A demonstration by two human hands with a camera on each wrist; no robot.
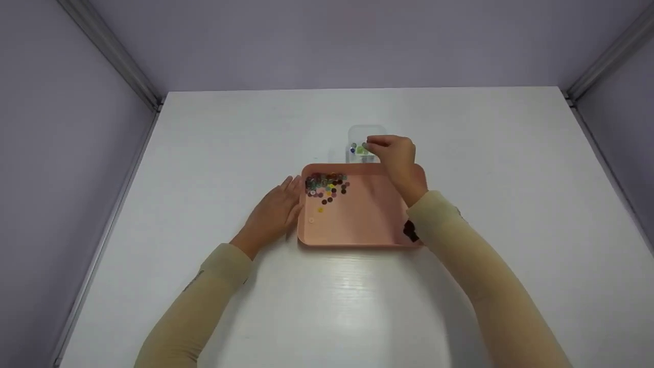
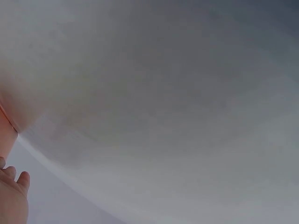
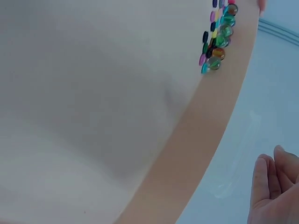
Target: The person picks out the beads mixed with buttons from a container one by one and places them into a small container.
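A pink tray (image 1: 357, 225) lies in the middle of a white table. Several coloured glass beads (image 1: 327, 185) are heaped in its far left corner; the right wrist view shows the beads (image 3: 218, 37) along the tray's rim (image 3: 205, 140). Just behind the tray stands a small clear container (image 1: 364, 138) with a few green and blue beads inside. My right hand (image 1: 378, 144) hovers over it, fingertips bunched and pointing down; its fingers (image 3: 271, 182) lie loosely curled and no bead shows between them. My left hand (image 1: 278, 207) rests flat against the tray's left side.
The white table (image 1: 204, 133) is walled by grey panels at the back and both sides. A dark patch (image 1: 410, 231) sits by my right sleeve at the tray's near right corner. The left wrist view shows only fingertips (image 2: 11, 186), a sliver of tray (image 2: 7, 123) and a blurred grey surface.
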